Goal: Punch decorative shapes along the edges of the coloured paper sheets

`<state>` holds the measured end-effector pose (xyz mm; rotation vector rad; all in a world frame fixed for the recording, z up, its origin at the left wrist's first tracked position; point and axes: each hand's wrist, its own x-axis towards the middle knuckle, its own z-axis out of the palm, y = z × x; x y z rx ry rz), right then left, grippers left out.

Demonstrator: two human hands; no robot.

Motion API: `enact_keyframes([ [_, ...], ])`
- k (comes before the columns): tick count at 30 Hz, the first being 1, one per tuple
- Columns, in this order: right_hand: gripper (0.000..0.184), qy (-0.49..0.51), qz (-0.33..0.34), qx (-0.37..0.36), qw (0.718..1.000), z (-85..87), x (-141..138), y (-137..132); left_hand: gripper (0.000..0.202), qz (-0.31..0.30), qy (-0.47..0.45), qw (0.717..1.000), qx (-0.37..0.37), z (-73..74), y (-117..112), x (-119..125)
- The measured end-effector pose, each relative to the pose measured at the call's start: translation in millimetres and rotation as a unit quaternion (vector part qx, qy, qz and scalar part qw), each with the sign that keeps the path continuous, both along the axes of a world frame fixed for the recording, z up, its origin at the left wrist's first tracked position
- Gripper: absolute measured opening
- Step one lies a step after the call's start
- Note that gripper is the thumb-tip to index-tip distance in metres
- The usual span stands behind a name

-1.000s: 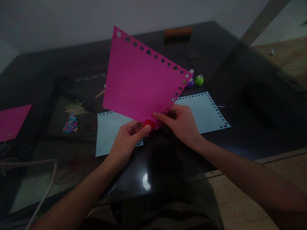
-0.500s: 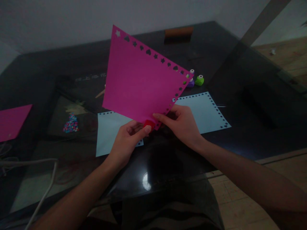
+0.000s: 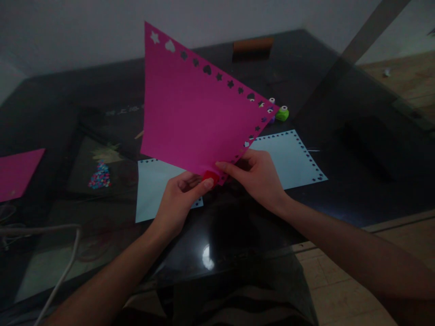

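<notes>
A pink sheet of paper [image 3: 193, 117] is held up tilted above the table, with star, heart and other shapes punched along two of its edges. My left hand [image 3: 185, 190] is closed around a red craft punch [image 3: 210, 177], which sits at the paper's lower edge. The punch's underside is hidden by the fingers and paper. My right hand [image 3: 256, 174] pinches the paper's lower right edge close to the punch, thumb on top. Below lie two light blue sheets, one at the left [image 3: 149, 190] and one at the right [image 3: 288, 158], both with punched borders.
A green punch [image 3: 282, 113] stands behind the paper beside partly hidden purple ones. Small coloured paper bits [image 3: 100, 175] lie heaped on the left. Another pink sheet [image 3: 20, 174] is at the far left, near a white cable [image 3: 76, 249]. A brown roll [image 3: 253, 45] lies at the back.
The pink sheet has swung, its upper corner shifting left and up and its right corner slightly right. Both hands keep nearly the same place and grip.
</notes>
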<state>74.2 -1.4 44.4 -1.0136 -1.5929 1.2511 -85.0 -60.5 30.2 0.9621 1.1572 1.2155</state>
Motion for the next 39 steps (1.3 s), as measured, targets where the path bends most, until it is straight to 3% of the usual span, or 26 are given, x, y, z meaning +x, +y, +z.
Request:
enact_keyframes([
  [23, 0.027, -0.011, -0.002, -0.008, 1.000, 3.2, -0.1, -1.3, 0.022, 0.011, 0.028, 1.000, -0.006, 1.8, -1.0, -0.6],
  [39, 0.027, -0.018, 0.008, -0.018, 1.000, -5.9, 0.0, 2.7, 0.023, -0.001, 0.028, 1.000, -0.004, -3.3, 4.0, -0.8],
])
